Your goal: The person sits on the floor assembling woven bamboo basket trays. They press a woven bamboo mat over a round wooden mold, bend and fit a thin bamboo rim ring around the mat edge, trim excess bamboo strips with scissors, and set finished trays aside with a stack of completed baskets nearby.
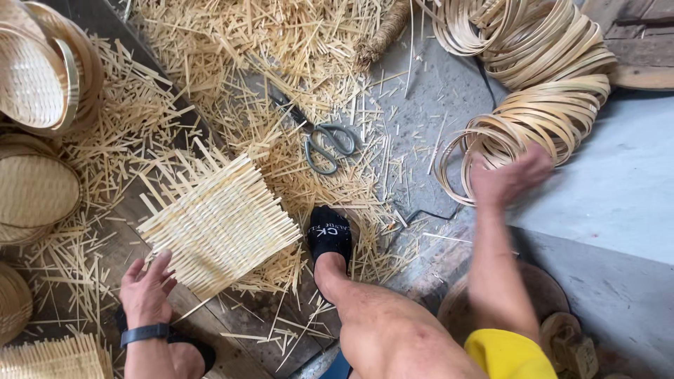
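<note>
My left hand (147, 286) lies fingers-spread on the lower corner of a square pale woven bamboo mat (219, 223), flat on the wooden floor (210, 326). My right hand (507, 177), blurred, reaches into a stack of tan bamboo hoops (540, 116); I cannot tell its grip. Grey-handled scissors (326, 145) lie among straw offcuts.

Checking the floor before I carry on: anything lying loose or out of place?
Yes: scissors lie open on the floor amid scattered bamboo offcuts, just ahead of the foot, partly buried and easy to overlook.
</note>
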A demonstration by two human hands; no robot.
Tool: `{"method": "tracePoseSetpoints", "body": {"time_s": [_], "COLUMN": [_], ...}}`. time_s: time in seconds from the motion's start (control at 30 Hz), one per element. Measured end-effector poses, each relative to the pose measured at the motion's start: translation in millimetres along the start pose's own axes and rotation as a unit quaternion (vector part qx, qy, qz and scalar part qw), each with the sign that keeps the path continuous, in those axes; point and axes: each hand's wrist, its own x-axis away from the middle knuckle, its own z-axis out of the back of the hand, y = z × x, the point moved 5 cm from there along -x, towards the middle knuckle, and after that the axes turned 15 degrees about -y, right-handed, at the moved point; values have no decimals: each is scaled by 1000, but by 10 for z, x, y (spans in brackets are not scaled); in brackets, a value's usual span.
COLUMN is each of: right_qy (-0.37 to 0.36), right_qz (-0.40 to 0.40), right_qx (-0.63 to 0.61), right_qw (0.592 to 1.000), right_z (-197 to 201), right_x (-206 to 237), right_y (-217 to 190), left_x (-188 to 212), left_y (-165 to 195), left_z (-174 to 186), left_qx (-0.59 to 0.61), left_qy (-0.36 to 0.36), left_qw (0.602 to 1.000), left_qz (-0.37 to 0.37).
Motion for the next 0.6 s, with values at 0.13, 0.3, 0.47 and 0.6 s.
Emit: {"method": "tracePoseSetpoints", "body": {"time_s": [0.13, 0.3, 0.47, 0.6], "right_qy": [-113, -200, -313, -249], "right_qz": [-76, -38, 26, 216], "right_qx": [-22, 28, -86, -29], "right_qw": [990, 979, 946, 944], "right_z": [119, -120, -602, -842], "right_x": [-239, 44, 617, 918], "right_y": [586, 21, -916, -1341], "left_x": [32, 120, 184, 168], "left_y": [-5, -12, -33, -110], "left_z": [128, 124, 60, 62], "left_qx": [6, 11, -19, -13], "left_qy": [15, 36, 30, 15], "left_qw": [1000, 999, 999, 1000], "left_qz": [-4, 13, 10, -7]}}
